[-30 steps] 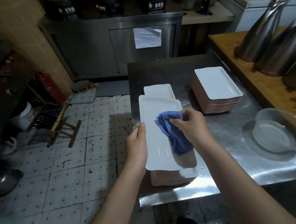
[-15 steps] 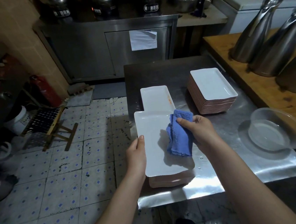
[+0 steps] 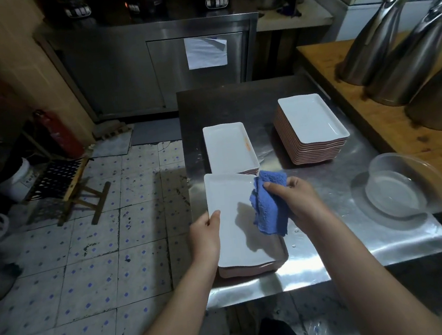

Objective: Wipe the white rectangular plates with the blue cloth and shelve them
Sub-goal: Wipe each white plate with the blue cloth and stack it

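My left hand [image 3: 206,233] grips the left edge of a white rectangular plate [image 3: 227,202], held just above a low stack of plates [image 3: 252,269] at the steel table's near left corner. My right hand [image 3: 297,200] holds the blue cloth [image 3: 269,206] bunched against the plate's right edge, and the cloth hangs down over it. Behind lies a short stack of white plates [image 3: 227,147] with an orange smear on its right rim. A taller stack [image 3: 312,127] stands further right.
The steel table [image 3: 331,245] is wet near my right hand. A clear plastic bowl [image 3: 399,186] sits at its right edge, beside a wooden counter [image 3: 389,122] with tall metal jugs [image 3: 380,30]. Tiled floor, a folding stool [image 3: 68,183] and a red extinguisher [image 3: 59,132] lie left.
The cloth has moved from the middle of the plate out to its right edge, and my right hand has shifted right with it. The plate sits lower and flatter over the stack.
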`<control>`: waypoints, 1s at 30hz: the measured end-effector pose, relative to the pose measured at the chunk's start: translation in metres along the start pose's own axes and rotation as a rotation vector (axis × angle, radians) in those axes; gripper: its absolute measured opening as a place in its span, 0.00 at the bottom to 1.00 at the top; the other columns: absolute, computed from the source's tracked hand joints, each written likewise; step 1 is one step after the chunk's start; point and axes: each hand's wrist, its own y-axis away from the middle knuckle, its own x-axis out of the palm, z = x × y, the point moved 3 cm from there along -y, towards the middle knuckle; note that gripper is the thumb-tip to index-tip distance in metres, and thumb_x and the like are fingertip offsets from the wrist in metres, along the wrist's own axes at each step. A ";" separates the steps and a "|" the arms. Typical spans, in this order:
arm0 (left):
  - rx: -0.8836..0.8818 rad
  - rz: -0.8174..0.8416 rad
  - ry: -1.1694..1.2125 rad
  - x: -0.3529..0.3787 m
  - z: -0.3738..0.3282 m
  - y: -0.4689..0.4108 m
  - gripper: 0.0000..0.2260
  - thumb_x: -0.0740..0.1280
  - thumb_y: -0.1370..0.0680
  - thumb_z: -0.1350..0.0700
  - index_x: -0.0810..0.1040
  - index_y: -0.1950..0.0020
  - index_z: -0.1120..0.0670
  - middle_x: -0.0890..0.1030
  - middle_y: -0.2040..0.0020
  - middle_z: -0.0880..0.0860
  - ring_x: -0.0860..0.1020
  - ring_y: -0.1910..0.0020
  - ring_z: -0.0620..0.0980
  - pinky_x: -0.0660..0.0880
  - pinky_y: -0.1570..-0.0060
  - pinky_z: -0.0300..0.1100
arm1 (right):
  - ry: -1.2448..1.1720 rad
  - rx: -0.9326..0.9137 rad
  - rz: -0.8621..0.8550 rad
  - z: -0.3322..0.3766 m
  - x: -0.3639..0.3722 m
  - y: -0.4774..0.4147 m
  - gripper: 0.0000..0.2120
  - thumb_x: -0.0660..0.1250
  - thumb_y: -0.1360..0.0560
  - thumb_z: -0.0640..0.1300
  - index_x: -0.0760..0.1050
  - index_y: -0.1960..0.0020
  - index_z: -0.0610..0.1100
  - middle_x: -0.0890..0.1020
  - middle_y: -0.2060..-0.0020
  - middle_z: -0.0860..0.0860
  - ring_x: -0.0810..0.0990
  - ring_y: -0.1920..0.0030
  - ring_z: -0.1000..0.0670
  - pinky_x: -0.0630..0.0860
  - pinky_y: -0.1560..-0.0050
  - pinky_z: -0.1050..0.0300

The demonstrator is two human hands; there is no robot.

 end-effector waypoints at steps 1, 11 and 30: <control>0.022 -0.026 -0.054 0.000 0.001 -0.001 0.11 0.64 0.22 0.54 0.73 0.65 0.53 0.72 0.70 0.52 0.68 0.70 0.49 0.63 0.66 0.40 | 0.008 0.006 0.003 -0.001 0.000 0.000 0.10 0.72 0.28 0.39 0.74 0.51 0.36 0.81 0.58 0.39 0.80 0.58 0.41 0.77 0.47 0.41; 0.049 -0.104 -0.241 -0.001 0.009 -0.002 0.11 0.66 0.23 0.55 0.82 0.48 0.60 0.71 0.54 0.54 0.74 0.60 0.51 0.69 0.60 0.38 | 0.013 0.030 0.000 -0.015 -0.001 -0.002 0.11 0.73 0.29 0.41 0.75 0.51 0.38 0.82 0.57 0.41 0.82 0.57 0.43 0.78 0.49 0.44; 0.183 -0.131 -0.191 -0.005 -0.030 -0.007 0.13 0.68 0.25 0.54 0.77 0.42 0.56 0.71 0.40 0.55 0.73 0.51 0.46 0.68 0.53 0.38 | -0.129 0.035 0.101 -0.001 -0.033 0.009 0.15 0.71 0.28 0.37 0.77 0.43 0.36 0.82 0.50 0.37 0.81 0.51 0.40 0.77 0.44 0.40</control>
